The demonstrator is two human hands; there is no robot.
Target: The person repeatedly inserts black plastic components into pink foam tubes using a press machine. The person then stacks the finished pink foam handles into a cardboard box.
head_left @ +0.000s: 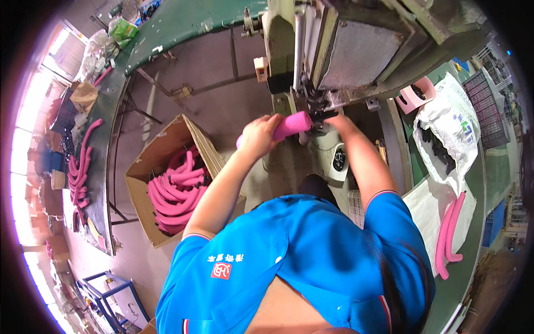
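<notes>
My left hand (259,136) is wrapped round a pink foam-covered tube (293,126), whose thick end points right toward a machine (356,55). Just beyond that end is a dark, slim part (322,116) under the machine's head; whether it touches the tube I cannot tell. My right hand (339,123) reaches in beside this dark part, its fingers blurred and partly hidden. To the left, an open cardboard box (149,214) holds many similar pink tubes (177,192), curved and piled together.
A green bench (105,145) on the left carries more pink tubes (82,167). Over the right bench lie a white sack (451,119) of black parts, a pink bin (417,96), a dark crate (485,108) and two pink tubes (446,236). A blue-framed stand (108,300) is at lower left.
</notes>
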